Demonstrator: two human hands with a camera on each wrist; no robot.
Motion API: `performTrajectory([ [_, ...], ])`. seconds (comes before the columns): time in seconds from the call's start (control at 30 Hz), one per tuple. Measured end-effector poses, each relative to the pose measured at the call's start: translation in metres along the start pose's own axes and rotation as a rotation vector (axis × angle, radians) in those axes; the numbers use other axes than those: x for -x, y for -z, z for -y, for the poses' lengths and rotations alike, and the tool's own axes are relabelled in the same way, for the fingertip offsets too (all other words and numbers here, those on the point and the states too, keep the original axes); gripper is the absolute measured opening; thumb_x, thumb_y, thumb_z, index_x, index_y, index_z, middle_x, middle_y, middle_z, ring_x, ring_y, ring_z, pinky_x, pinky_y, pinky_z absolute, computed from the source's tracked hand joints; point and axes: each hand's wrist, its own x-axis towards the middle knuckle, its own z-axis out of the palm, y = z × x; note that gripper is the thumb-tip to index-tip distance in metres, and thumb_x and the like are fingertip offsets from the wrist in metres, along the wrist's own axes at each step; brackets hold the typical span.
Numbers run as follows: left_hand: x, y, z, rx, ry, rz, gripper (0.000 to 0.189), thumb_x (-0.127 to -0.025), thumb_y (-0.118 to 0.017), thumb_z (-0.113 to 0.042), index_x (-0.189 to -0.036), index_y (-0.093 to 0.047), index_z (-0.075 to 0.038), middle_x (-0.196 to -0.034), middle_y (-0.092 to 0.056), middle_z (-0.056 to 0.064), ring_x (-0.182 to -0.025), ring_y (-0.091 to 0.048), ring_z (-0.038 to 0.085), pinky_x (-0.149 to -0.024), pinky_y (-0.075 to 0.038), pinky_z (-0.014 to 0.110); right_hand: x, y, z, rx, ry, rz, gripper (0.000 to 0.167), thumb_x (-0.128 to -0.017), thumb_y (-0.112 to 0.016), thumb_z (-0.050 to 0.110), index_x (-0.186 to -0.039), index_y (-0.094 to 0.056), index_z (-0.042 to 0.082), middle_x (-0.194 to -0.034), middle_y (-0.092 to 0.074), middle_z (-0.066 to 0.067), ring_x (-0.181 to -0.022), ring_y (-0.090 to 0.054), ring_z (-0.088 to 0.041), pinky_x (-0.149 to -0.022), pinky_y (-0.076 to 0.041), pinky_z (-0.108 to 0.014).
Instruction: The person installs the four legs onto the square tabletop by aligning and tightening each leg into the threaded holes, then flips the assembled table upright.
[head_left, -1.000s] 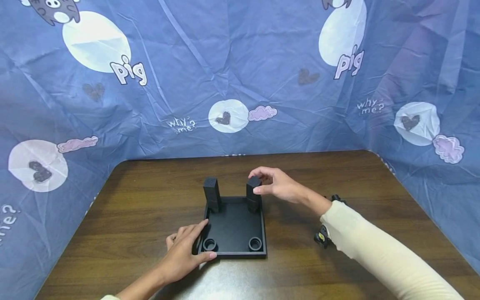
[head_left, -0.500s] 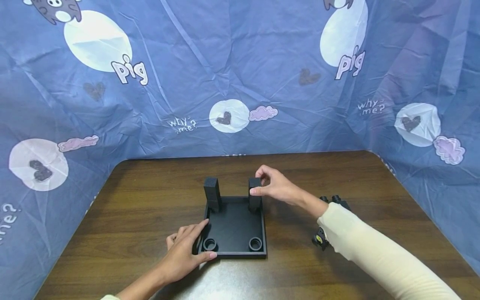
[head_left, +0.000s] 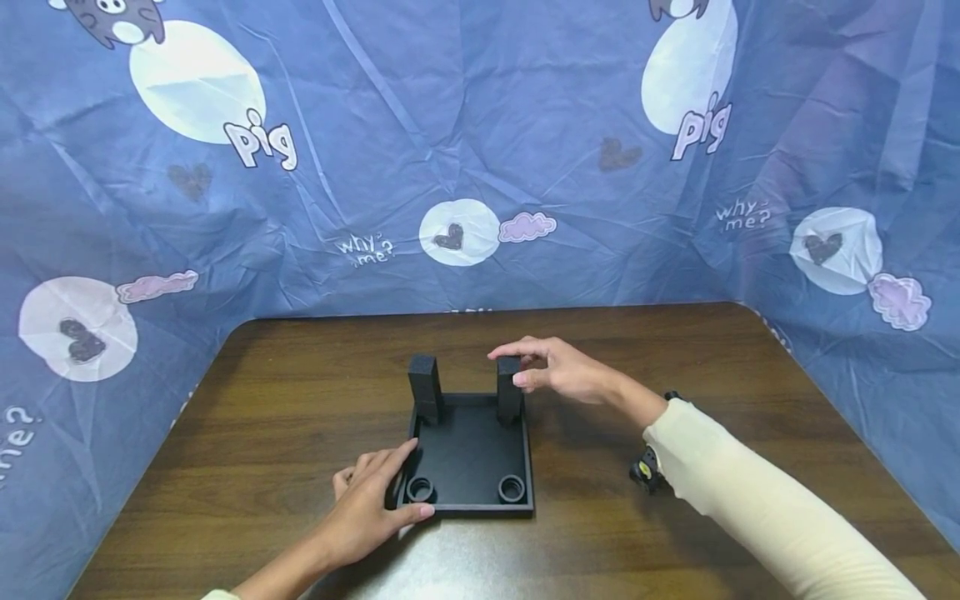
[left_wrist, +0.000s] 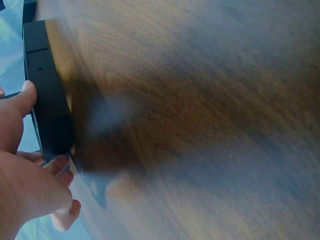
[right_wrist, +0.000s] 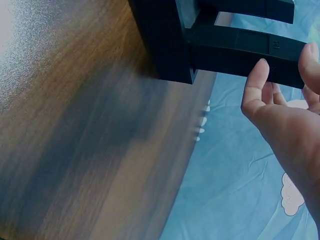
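A black square panel (head_left: 468, 454) with a raised rim lies on the table, two round threaded sockets at its near corners. Square black legs stand upright at its far corners: a left leg (head_left: 425, 387) and a right leg (head_left: 507, 396). My left hand (head_left: 367, 508) grips the panel's near-left corner, thumb on the front edge and fingers along the left side. At the right leg's upper end is my right hand (head_left: 558, 367). Its thumb touches the leg and the index finger reaches over the top; the other fingers are partly hidden behind it in the right wrist view.
The brown wooden table (head_left: 300, 400) extends on all sides of the panel. A blue printed cloth (head_left: 465, 167) hangs behind it. Black gear (head_left: 645, 471) shows beside the right sleeve's cuff (head_left: 675, 433).
The right hand's fingers curled in round the right leg, then spread again with the index finger extended over its top. The right leg has turned slightly. The left hand stays put.
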Motion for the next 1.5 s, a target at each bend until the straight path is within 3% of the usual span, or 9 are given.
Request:
performTrajectory([
  [0.17, -0.001, 0.0, -0.001, 0.004, -0.002, 0.001, 0.086, -0.081, -0.089, -0.039, -0.153, -0.051, -0.011, -0.139, -0.06, 0.01, -0.13, -0.046, 0.031, -0.099, -0.018, 0.059, -0.002, -0.002, 0.0, -0.014, 0.014, -0.048, 0.043, -0.093, -0.071, 0.001, -0.135, -0.062, -0.003, -0.134, -0.058, -0.024, -0.099, -0.059, -0.031, -0.082, -0.054, -0.034],
  [0.37, -0.001, 0.0, -0.002, -0.001, 0.001, 0.007, 0.085, -0.081, -0.089, -0.039, -0.153, -0.051, -0.011, -0.139, -0.06, 0.01, -0.13, -0.046, 0.03, -0.098, -0.018, 0.059, -0.002, -0.005, 0.001, -0.016, -0.003, -0.096, 0.043, -0.091, -0.072, -0.003, -0.133, -0.064, -0.005, -0.125, -0.062, -0.018, -0.088, -0.064, -0.02, -0.08, -0.056, -0.037],
  [0.77, 0.0, 0.0, 0.0, 0.01, 0.027, 0.023, 0.086, -0.081, -0.089, -0.039, -0.153, -0.051, -0.012, -0.139, -0.06, 0.009, -0.129, -0.046, 0.03, -0.098, -0.017, 0.058, -0.001, -0.007, 0.001, -0.019, -0.038, -0.109, 0.043, -0.092, -0.071, -0.005, -0.134, -0.064, -0.004, -0.122, -0.061, -0.017, -0.095, -0.062, -0.024, -0.081, -0.055, -0.03],
  [1.13, -0.002, 0.001, -0.001, 0.012, 0.018, 0.015, 0.086, -0.081, -0.089, -0.038, -0.153, -0.051, -0.011, -0.139, -0.06, 0.01, -0.128, -0.046, 0.03, -0.098, -0.017, 0.059, 0.002, 0.0, 0.005, 0.095, -0.051, -0.082, 0.056, -0.091, -0.077, 0.011, -0.144, -0.06, 0.006, -0.143, -0.058, -0.013, -0.123, -0.053, -0.031, -0.105, -0.041, -0.054],
  [1.33, -0.001, 0.001, -0.001, 0.016, 0.018, 0.015, 0.086, -0.081, -0.089, -0.038, -0.153, -0.051, -0.011, -0.139, -0.06, 0.01, -0.129, -0.046, 0.03, -0.099, -0.017, 0.059, 0.01, 0.008, 0.004, 0.128, 0.013, -0.142, 0.051, -0.091, -0.077, 0.007, -0.137, -0.06, -0.004, -0.131, -0.063, -0.019, -0.117, -0.058, -0.034, -0.103, -0.041, -0.058],
  [1.5, 0.0, 0.0, -0.001, 0.021, 0.011, 0.008, 0.086, -0.081, -0.089, -0.038, -0.153, -0.051, -0.011, -0.139, -0.06, 0.01, -0.129, -0.046, 0.031, -0.099, -0.018, 0.059, 0.026, 0.015, 0.004, 0.212, 0.003, -0.182, 0.046, -0.091, -0.078, 0.006, -0.133, -0.062, -0.002, -0.128, -0.063, -0.016, -0.116, -0.057, -0.035, -0.098, -0.045, -0.057],
])
